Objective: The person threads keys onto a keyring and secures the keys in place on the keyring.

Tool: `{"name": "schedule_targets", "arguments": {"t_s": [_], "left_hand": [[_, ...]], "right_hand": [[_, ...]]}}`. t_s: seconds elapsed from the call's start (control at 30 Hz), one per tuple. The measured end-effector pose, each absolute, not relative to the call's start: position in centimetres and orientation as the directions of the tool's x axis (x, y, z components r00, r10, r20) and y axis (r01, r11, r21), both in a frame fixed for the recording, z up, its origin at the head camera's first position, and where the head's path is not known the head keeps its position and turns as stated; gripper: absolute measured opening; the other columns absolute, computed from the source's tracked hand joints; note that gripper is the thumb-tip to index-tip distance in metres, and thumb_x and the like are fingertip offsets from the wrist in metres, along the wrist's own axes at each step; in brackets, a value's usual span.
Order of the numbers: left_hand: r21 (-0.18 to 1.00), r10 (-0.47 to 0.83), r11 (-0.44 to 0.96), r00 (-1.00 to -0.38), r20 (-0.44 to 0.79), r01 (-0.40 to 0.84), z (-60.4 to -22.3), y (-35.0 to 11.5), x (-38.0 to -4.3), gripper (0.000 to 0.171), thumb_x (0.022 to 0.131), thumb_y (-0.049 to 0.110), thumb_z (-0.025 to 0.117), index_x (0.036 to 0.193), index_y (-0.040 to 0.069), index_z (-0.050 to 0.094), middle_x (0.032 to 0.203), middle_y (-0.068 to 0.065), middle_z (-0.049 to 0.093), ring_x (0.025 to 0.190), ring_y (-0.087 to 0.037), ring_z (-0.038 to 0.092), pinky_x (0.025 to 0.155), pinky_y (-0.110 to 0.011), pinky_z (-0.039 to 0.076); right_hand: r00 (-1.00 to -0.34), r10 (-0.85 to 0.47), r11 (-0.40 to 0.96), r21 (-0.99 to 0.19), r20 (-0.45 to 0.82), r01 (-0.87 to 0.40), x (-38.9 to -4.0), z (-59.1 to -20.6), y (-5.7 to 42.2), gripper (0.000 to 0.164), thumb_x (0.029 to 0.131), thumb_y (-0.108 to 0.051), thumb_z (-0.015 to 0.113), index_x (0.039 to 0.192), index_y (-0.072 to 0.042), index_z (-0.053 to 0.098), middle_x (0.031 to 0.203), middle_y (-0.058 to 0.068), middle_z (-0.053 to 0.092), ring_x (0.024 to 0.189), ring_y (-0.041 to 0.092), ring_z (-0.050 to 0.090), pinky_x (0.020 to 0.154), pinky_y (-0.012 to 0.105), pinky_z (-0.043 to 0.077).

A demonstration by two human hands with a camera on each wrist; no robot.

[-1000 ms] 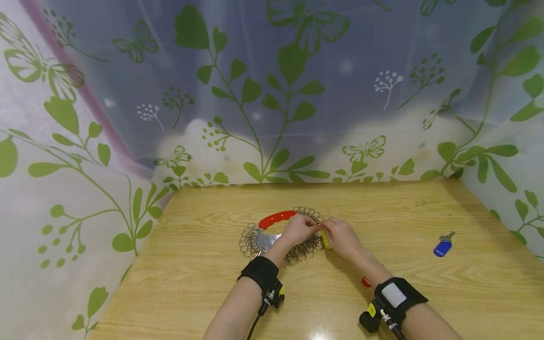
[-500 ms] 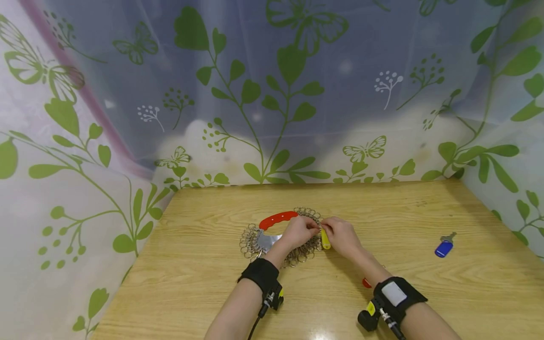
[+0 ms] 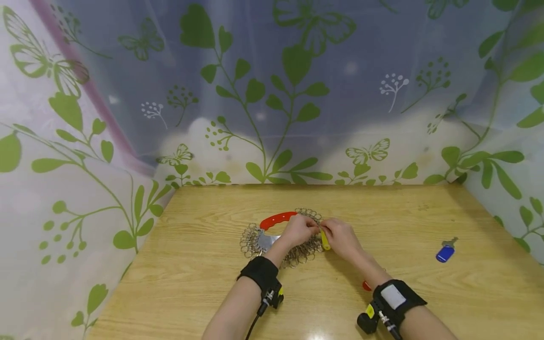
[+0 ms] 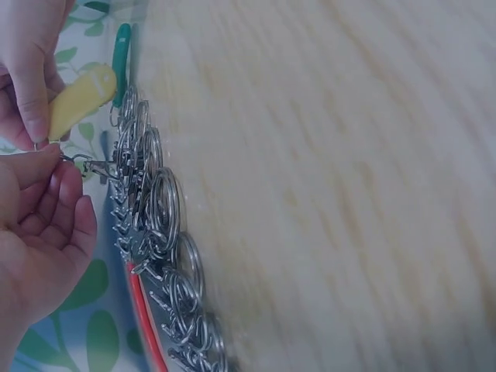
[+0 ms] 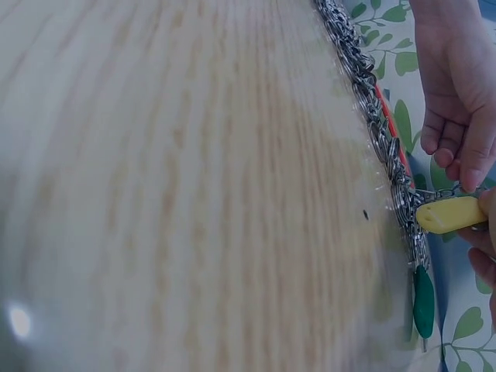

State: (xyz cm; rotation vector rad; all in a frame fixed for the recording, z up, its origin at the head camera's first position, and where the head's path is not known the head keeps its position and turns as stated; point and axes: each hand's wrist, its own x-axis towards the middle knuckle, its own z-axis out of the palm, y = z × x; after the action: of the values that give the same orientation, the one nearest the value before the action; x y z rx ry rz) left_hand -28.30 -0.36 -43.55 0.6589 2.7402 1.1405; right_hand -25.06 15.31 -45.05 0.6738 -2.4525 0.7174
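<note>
A large key-ring holder with a red handle (image 3: 277,220) and a metal plate (image 3: 266,242) lies on the table, fringed with several split rings (image 3: 299,256). My left hand (image 3: 299,230) is over its right part; in the left wrist view its thumb and finger pinch a small metal ring joined to a clip (image 4: 98,167) on the holder. Close against it, my right hand (image 3: 343,238) pinches the ring end of a yellow key tag (image 4: 83,98), which hangs down between the hands in the head view. The fingertips hide part of the small ring.
A green key tag (image 4: 122,63) hangs on the holder's rings near my right hand. Further right on the wooden table (image 3: 403,212) lies a blue key tag (image 3: 445,254) with a key. A red piece (image 3: 367,285) shows partly from under my right forearm. Patterned cloth (image 3: 272,118) stands behind.
Both hands stay almost in place, fingertips together. More of the yellow key tag shows beside the right hand than a second ago. The head view has shifted slightly.
</note>
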Motion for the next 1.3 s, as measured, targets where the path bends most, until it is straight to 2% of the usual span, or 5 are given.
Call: {"name": "schedule_targets", "arguments": {"t_s": [0.17,0.4,0.97,1.13,1.3], "left_hand": [[0.713,0.408,0.626,-0.912,0.044,0.314,-43.32,-0.46,-28.23,0.016,0.090,0.018,0.062,0.090,0.007,0.074,0.078,-0.001,0.066,0.052,-0.010,0.045,0.053,-0.022,0.037],[0.725,0.386,0.628,-0.922,0.027,0.284,-42.98,-0.46,-28.53,0.015,0.088,0.017,0.065,0.086,0.007,0.075,0.074,0.000,0.065,0.055,-0.010,0.050,0.053,-0.021,0.039],[0.754,0.339,0.633,-0.938,-0.065,0.177,-42.82,-0.10,-28.56,0.014,0.088,0.015,0.065,0.085,0.005,0.074,0.074,-0.004,0.066,0.061,-0.014,0.056,0.052,-0.022,0.040],[0.754,0.340,0.633,-0.938,-0.067,0.175,-42.95,-0.12,-28.53,0.016,0.088,0.015,0.064,0.085,0.004,0.075,0.074,-0.005,0.066,0.058,-0.012,0.053,0.052,-0.022,0.039],[0.752,0.375,0.622,-0.926,-0.041,0.218,-42.80,-0.15,-28.38,0.018,0.089,0.017,0.063,0.086,0.003,0.074,0.075,-0.006,0.066,0.055,-0.011,0.049,0.051,-0.022,0.038]], "right_hand": [[-0.732,-0.339,0.732,-0.323,0.590,-0.599,-25.10,-45.36,15.19,0.006,0.084,0.004,0.065,0.088,0.001,0.067,0.083,0.011,0.064,0.075,0.025,0.063,0.064,0.035,0.050],[-0.690,-0.379,0.722,-0.269,0.616,-0.637,-25.35,-45.36,15.29,0.007,0.082,0.004,0.065,0.088,0.001,0.067,0.082,0.010,0.064,0.075,0.025,0.062,0.066,0.040,0.049],[-0.603,-0.467,0.715,-0.125,0.647,-0.688,-25.49,-45.54,15.63,0.004,0.082,0.003,0.066,0.085,0.002,0.066,0.080,0.009,0.064,0.074,0.023,0.062,0.066,0.040,0.049],[-0.627,-0.438,0.724,-0.160,0.644,-0.671,-25.30,-45.66,15.52,0.006,0.081,0.004,0.067,0.086,0.000,0.066,0.082,0.009,0.065,0.075,0.024,0.062,0.067,0.041,0.049],[-0.759,-0.310,0.732,-0.366,0.572,-0.574,-25.08,-45.36,15.37,0.007,0.084,0.002,0.064,0.091,0.001,0.067,0.087,0.012,0.065,0.079,0.027,0.063,0.068,0.039,0.050]]}}
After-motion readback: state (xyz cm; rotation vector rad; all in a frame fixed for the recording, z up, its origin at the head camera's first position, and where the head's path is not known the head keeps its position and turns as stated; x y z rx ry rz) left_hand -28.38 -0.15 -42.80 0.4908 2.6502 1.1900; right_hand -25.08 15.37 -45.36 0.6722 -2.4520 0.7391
